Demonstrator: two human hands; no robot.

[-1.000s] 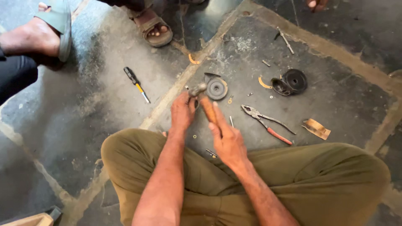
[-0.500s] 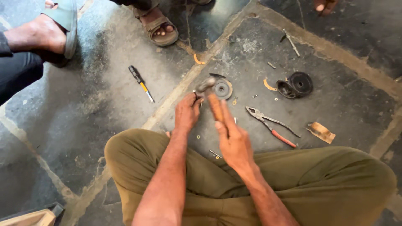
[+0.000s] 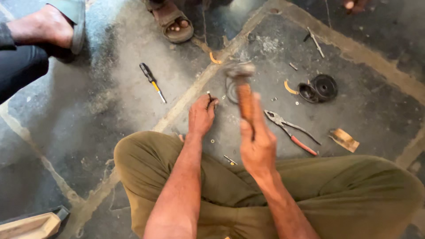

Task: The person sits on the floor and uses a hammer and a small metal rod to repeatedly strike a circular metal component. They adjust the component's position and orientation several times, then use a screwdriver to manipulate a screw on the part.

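You sit cross-legged, both forearms reaching forward over your knees. Your left hand rests low near the floor, palm down, fingers curled and pinched together at the tips. Your right hand is raised a little above it and to the right, wrist straight, fingers wrapped in a closed grip, thumb along the top. The right hand and what it grips are blurred. The two hands are near each other but apart, not touching.
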